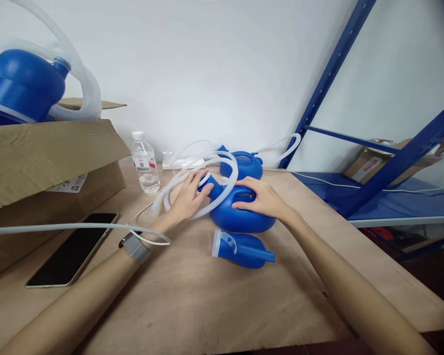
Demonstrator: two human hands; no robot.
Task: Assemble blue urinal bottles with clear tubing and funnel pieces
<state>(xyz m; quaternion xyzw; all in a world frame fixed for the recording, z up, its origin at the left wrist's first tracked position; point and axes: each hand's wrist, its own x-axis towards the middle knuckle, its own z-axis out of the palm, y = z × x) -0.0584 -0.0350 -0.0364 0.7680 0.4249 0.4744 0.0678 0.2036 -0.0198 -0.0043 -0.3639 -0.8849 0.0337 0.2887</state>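
Bench [192, 310] below | your right hand [262, 197] clamped on the jug [240, 221] | your left hand [189, 195] pinching its neck [216, 188] | keep jug steady, tube [233, 172] unkinked

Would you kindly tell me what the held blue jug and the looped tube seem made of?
Blue jug: probably moulded plastic, semi-gloss, given its soft highlights and even colour.
Looped tube: whitish, smooth, perhaps flexible plastic or silicone, as it bends in coils.

White wall [207, 74], wooden tabletop [192, 301], blue metal shelving [330, 74] at right; dark floor [442, 278]
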